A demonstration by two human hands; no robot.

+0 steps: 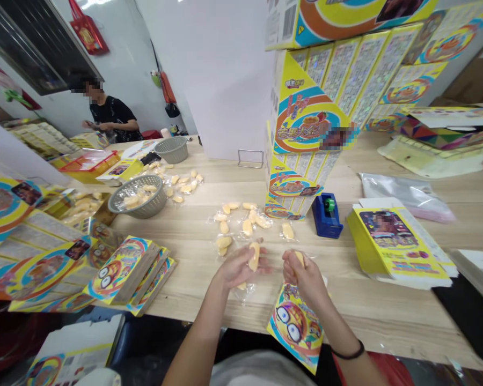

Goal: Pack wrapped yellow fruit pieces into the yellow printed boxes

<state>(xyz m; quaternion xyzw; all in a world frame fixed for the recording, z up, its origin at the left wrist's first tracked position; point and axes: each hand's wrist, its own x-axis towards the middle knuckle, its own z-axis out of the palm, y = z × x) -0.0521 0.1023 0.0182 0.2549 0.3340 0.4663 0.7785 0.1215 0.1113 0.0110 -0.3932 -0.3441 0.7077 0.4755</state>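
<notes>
My left hand [239, 264] is curled round a pale yellow oval piece [254, 256], which looks like a candy. Fingers bent into a fist, my right hand [304, 273] grips another yellow piece [300, 259], mostly hidden by the fingers. Beneath that hand, a colourful flat box [295, 327] with a cartoon face in glasses lies at the table's front edge. Several similar pieces [247, 227] in clear wrappers are scattered on the table just beyond my hands. One more wrapped piece [241, 286] lies partly under my left hand.
A tall stack of printed boxes [301, 118] rises ahead, with a blue tape dispenser [327, 215] beside it. An opened carton [398, 241] lies right. Grey baskets [156, 201], more wrapped pieces and small boxes [123, 268] are left. A person [112, 115] sits in the background.
</notes>
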